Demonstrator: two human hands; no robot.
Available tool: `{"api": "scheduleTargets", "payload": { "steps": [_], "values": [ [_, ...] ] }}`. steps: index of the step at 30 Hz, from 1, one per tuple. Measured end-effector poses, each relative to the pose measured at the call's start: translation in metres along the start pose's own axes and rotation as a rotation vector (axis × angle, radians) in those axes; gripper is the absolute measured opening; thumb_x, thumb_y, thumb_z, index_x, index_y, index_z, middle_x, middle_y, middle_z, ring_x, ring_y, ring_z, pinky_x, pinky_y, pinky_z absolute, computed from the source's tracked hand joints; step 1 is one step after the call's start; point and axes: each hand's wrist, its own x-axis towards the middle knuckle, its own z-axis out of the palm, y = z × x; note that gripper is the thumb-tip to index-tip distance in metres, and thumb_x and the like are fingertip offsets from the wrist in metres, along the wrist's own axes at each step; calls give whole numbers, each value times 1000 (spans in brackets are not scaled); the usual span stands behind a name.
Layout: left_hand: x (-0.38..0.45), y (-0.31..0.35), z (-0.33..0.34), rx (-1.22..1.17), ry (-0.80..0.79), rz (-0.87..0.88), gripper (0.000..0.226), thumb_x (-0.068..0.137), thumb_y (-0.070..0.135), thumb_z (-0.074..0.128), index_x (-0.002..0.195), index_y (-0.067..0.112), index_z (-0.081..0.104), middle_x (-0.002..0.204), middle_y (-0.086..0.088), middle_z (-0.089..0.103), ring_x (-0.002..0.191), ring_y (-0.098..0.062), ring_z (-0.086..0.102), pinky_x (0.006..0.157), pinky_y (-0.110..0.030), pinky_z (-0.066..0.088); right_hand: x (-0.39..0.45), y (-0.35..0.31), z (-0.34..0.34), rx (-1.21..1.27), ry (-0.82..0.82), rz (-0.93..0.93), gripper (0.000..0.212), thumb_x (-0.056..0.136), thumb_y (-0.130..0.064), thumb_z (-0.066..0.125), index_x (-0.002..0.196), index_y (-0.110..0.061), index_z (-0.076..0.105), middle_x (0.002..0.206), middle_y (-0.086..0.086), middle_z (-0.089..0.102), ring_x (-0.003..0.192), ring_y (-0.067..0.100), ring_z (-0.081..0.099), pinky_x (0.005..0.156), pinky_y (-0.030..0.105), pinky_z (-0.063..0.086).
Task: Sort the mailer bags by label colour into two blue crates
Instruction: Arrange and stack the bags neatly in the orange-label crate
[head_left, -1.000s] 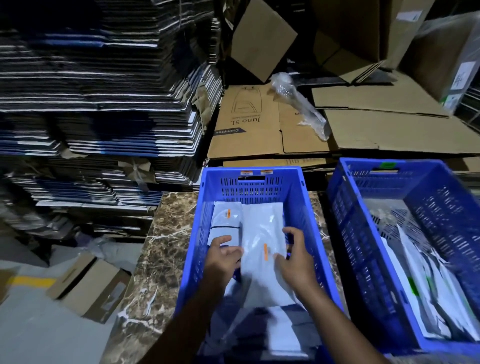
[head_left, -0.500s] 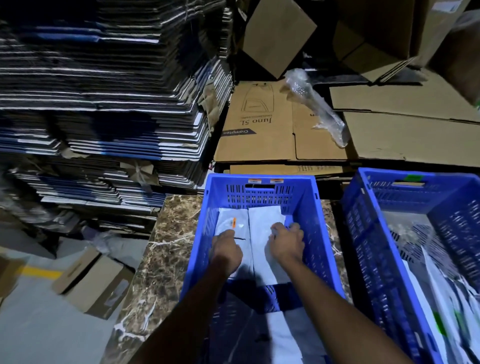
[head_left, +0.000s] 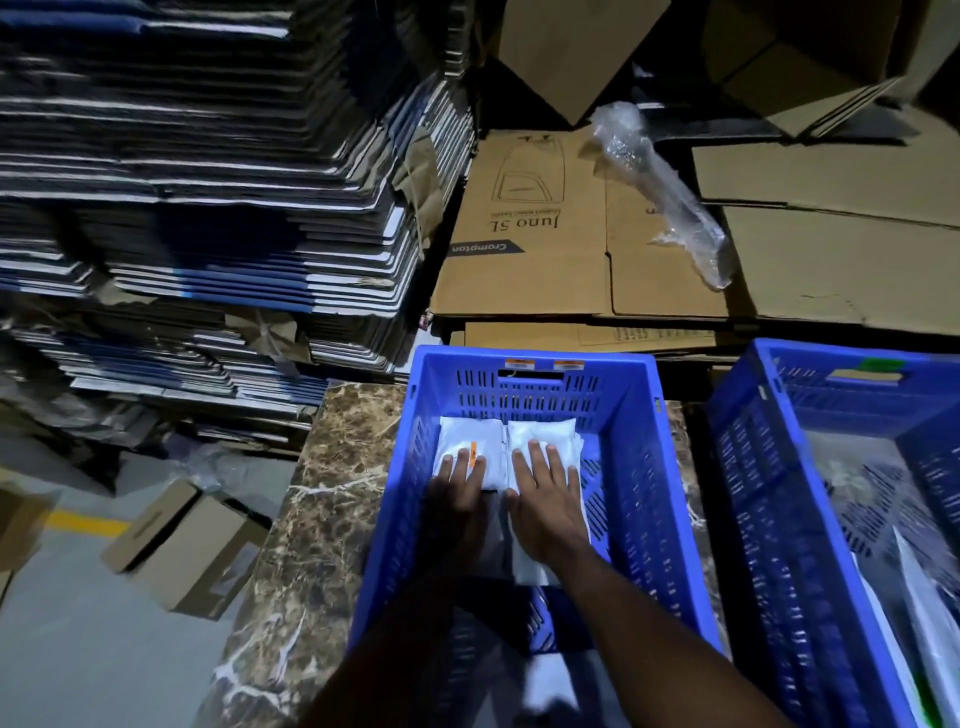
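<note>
Two blue crates stand side by side on a marble-patterned table. Inside the left crate (head_left: 530, 387), two white mailer bags lie next to each other at the far end. My left hand (head_left: 457, 486) lies flat on the left bag (head_left: 457, 441), which carries an orange label (head_left: 473, 451). My right hand (head_left: 545, 488) presses flat with spread fingers on the right bag (head_left: 545, 431). The right crate (head_left: 748, 457) holds several white bags, with a green label showing near its lower edge.
The marble table top (head_left: 322, 499) shows to the left of the crates. A tall stack of flattened dark cartons (head_left: 208, 208) rises at the left, and brown cardboard sheets (head_left: 530, 239) with a bubble-wrap roll (head_left: 660, 192) lie behind. A small box (head_left: 182, 551) sits on the floor.
Both hands went from curled over the bags to lying flat on them, fingers straightened. The right bag was pushed towards the far end beside the left one. The view tilted.
</note>
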Motion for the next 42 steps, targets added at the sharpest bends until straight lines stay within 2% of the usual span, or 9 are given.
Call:
{"api": "scheduleTargets", "payload": {
  "steps": [8, 13, 17, 19, 21, 26, 31, 38, 42],
  "values": [
    [2, -10, 12, 3, -6, 0, 50, 96, 36, 37, 137, 15, 56, 146, -12, 48, 134, -30, 41, 103, -40, 34, 4, -4, 2, 44, -52, 65, 63, 102, -42, 22, 158, -21, 3, 165, 1, -13, 151, 24, -18, 121, 54, -2],
    [6, -8, -8, 40, -110, -85, 60, 80, 34, 34, 132, 10, 53, 131, -14, 61, 117, -35, 62, 90, -40, 54, 5, -9, -32, 94, -209, 72, 61, 104, -47, 16, 158, -25, -2, 164, 0, -17, 150, 23, -20, 121, 53, -6],
    [-22, 24, -46, 158, -130, -73, 56, 95, 27, 31, 150, 13, 34, 159, -2, 26, 143, -32, 31, 115, -42, 27, -19, -9, -64, 84, -41, 40, 53, 102, -30, 36, 152, -13, 29, 160, 11, 24, 150, 31, 13, 120, 47, 16],
    [-33, 32, -57, 180, -159, -96, 50, 96, 25, 39, 146, 17, 34, 153, -6, 35, 140, -30, 29, 111, -41, 30, -39, -11, -75, 134, 58, 12, 29, 97, -23, 45, 119, -9, 57, 128, 16, 58, 128, 34, 47, 101, 39, 40],
    [-47, 41, -68, 209, -206, -50, 42, 96, 28, 43, 136, 16, 44, 142, -8, 47, 132, -30, 37, 104, -41, 37, -66, -14, -86, 202, 138, 16, 17, 95, -22, 52, 82, -12, 56, 92, 16, 64, 94, 37, 62, 75, 37, 46],
    [-84, 80, -68, 240, -437, 62, 31, 96, 31, 50, 119, 14, 60, 121, -9, 62, 111, -29, 59, 88, -34, 47, -134, -14, -97, 230, 112, 115, 34, 85, -7, 54, 114, -12, 70, 108, 19, 71, 103, 35, 66, 87, 41, 53],
    [-121, 104, -38, 220, -799, 254, 50, 89, 42, 64, 109, -4, 66, 111, -24, 67, 102, -34, 63, 73, -31, 42, -177, -12, -90, 301, 132, 160, 41, 85, -3, 48, 117, -15, 71, 111, 14, 72, 106, 30, 66, 89, 38, 54],
    [-126, 95, -38, 53, -572, 201, 36, 84, 27, 67, 111, 3, 62, 117, -18, 64, 108, -32, 59, 81, -33, 43, -203, -16, -108, 429, 443, 155, 31, 87, 0, 55, 112, -9, 72, 112, 8, 72, 102, 23, 68, 92, 21, 44],
    [-118, 85, -69, -441, -367, 64, 18, 87, 25, 69, 100, 13, 63, 100, -2, 67, 91, -16, 60, 68, -25, 39, -212, -24, -123, 542, 619, 206, 30, 94, -13, 58, 123, -11, 63, 117, 6, 68, 104, 22, 65, 90, 28, 49]
  ]
}}
